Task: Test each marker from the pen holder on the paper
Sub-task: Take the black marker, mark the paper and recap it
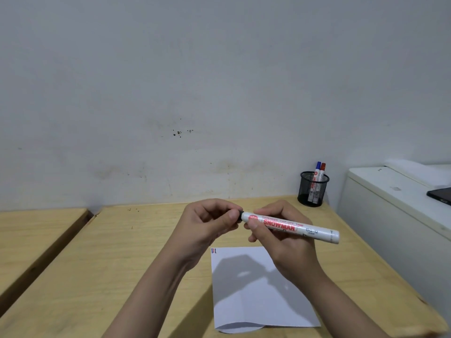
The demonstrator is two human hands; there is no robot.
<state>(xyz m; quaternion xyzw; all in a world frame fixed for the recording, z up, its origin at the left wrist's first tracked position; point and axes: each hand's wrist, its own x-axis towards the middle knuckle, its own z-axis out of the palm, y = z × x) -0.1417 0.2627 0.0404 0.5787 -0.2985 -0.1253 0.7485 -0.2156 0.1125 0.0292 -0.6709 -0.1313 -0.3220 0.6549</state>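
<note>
My right hand [280, 236] grips a white Snowman marker [310, 231] by its barrel and holds it level above the table. My left hand [211, 224] is closed around the marker's black cap [240, 214] at its left end. Whether the cap is seated or slightly off is hidden by the fingers. Below the hands lies a white sheet of paper [258, 301] with three short strokes, red, blue and black [214, 251], at its top left corner. A black mesh pen holder [313, 190] stands at the table's back right, with a blue-capped marker [317, 167] and a red-capped marker [322, 168] in it.
The light wooden table [122, 264] runs to a plain grey wall. A second wooden surface [29, 230] sits to the left across a gap. At the right stands a white cabinet [390, 206] with a dark flat device [441, 195] on top.
</note>
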